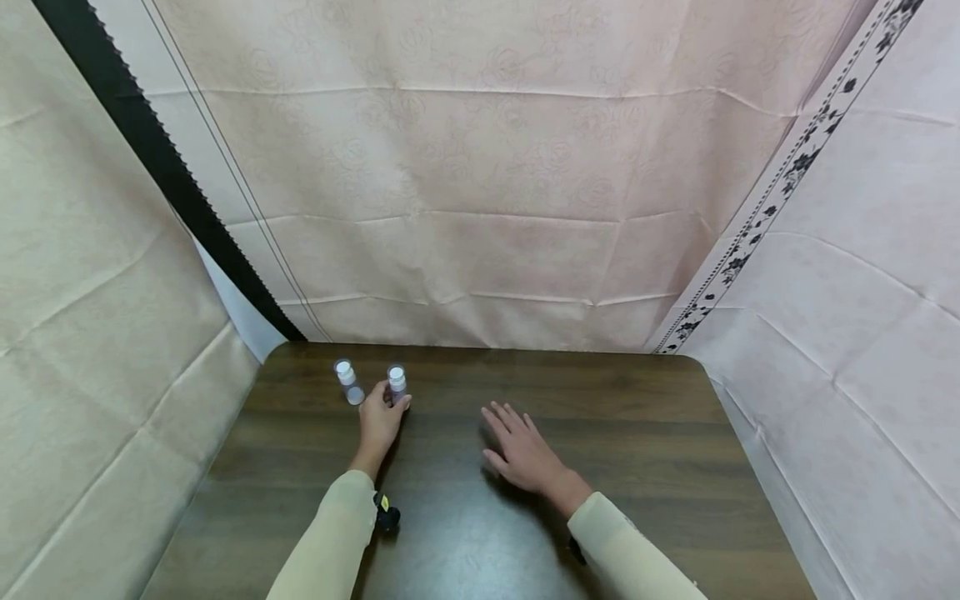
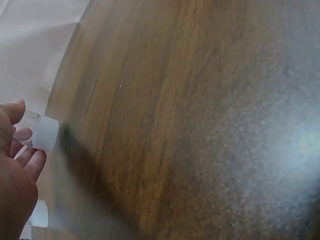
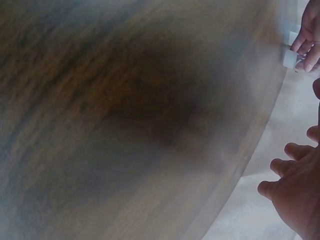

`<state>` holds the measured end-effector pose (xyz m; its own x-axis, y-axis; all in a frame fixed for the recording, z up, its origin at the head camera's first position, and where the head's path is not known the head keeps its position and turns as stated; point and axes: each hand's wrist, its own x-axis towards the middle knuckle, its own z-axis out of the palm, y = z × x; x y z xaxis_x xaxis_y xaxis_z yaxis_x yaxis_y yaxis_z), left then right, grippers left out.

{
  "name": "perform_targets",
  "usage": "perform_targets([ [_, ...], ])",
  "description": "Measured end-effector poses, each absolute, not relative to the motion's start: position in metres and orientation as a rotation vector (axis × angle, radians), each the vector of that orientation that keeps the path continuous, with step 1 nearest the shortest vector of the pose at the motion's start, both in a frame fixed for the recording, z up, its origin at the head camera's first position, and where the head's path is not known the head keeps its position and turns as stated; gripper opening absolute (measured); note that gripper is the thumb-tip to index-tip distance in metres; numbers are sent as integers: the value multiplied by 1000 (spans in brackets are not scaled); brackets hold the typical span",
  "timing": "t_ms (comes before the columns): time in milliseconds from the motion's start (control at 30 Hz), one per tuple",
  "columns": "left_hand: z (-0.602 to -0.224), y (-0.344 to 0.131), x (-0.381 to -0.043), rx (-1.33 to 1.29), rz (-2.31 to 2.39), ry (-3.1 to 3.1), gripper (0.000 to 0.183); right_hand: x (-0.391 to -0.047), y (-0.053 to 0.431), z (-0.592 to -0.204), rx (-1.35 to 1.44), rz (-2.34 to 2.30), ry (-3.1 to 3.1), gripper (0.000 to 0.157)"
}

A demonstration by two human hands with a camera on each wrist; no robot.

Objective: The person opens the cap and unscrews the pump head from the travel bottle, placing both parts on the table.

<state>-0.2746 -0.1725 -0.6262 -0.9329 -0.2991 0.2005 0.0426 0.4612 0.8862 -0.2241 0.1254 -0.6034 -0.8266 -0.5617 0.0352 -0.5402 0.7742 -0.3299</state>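
Near the table's far left, my left hand (image 1: pixel 381 421) grips a small clear bottle (image 1: pixel 397 385), thumb and fingers on either side of it. In the left wrist view its white cap (image 2: pixel 46 134) sticks out past the fingertips. A second small clear bottle (image 1: pixel 349 383) stands just left of this hand. My right hand (image 1: pixel 525 454) holds nothing and hovers low over the middle of the table, palm down, fingers spread. Its fingers (image 3: pixel 295 151) are apart in the right wrist view, where the gripped bottle's white cap (image 3: pixel 289 58) also appears.
The dark wood-grain table (image 1: pixel 465 517) has rounded far corners. Pale patterned cloth (image 1: pixel 480 167) hangs behind its far edge, with more cloth along the left (image 1: pixel 97 333) and right (image 1: pixel 847 333) sides. Bright glare lies on the near middle of the tabletop.
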Motion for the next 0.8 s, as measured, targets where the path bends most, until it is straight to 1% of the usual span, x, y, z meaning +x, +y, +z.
perform_targets([
  [300, -619, -163, -270, 144, -1404, -2465, 43, -224, 136, -593, -899, -534, 2964, 71],
  [600, -616, -149, -264, 30, -1319, -2416, 38, -226, 149, -582, -846, -579, 2971, 71],
  [800, -611, -140, -260, -66, -1257, -2422, 38, -227, 159, -577, -796, -594, 2977, 70],
])
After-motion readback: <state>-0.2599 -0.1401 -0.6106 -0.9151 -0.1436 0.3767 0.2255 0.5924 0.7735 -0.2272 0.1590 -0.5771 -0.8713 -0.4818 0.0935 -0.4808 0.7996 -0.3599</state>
